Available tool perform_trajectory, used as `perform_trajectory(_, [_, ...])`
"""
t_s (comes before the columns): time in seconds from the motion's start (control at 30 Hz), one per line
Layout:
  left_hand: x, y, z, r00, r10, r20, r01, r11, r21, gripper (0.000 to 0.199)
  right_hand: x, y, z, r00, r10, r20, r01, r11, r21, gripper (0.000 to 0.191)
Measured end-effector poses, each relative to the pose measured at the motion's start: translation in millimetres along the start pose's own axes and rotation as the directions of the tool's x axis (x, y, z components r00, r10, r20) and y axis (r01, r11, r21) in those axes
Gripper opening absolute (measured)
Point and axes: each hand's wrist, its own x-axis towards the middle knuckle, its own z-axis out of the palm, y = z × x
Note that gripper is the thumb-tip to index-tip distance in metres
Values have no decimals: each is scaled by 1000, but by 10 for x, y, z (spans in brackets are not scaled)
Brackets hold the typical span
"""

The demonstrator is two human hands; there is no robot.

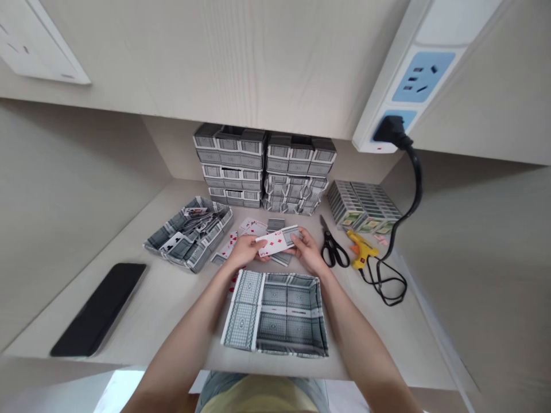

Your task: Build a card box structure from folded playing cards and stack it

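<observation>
Far left of the worktop [163,310]: a black phone [99,310], lying flat at a slant near the front edge. Behind it and to its right, a tray [217,241] built of grey-patterned cards, with loose cards heaped inside, some face up. At the back, a left stack [235,166] of card-built boxes.

Left hand [245,252]: thumb and fingers pinched on the left end of a playing card [272,244], held face up above the worktop. Red diamonds show on the face; a grey-patterned section shows at the right end. Fold or second card: cannot tell. Beneath and beside the hand, loose cards [251,226] lie scattered.

Nearer the body, between the forearms, a card-built box [243,310]: panel over its left part, right part uncovered. Behind, a right stack [297,172] stands just beside the left one.

Right hand [307,249]: fingers pinched on the card's right end.

Right of this hand, black-handled scissors [331,246], blades pointing to the back; then a yellow glue gun [362,249], with stacked card packs [364,206] behind. Above right, a black plug [391,131] sits in a power strip [413,80]; its cable [416,189] descends to a loop beside the glue gun.
</observation>
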Motion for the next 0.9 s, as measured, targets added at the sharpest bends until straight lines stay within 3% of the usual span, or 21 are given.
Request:
perform_trajectory(0.2, [4, 25, -30, 998, 58, 16, -58, 998, 21, 24, 20, 21, -21, 994, -44, -102, 42, 999, -20, 37])
perform_trajectory(0.43, [19, 28, -17, 986, 157, -53, -153, 985, 82, 34, 18, -1, -21, 999, -6, -49, 6, 1000, 2, 34])
perform_trajectory(0.63, [95, -36, -37, 969, 220, -109, -209, 972, 106, 25, -8, -46, 11, 1000, 5, 13, -5, 1000, 10, 32])
perform_trajectory(0.9, [99, -54, -31, 967, 245, -67, -233, 961, 151, 28, 20, -14, 5, 1000, 0, 8, 0, 1000, 17, 29])
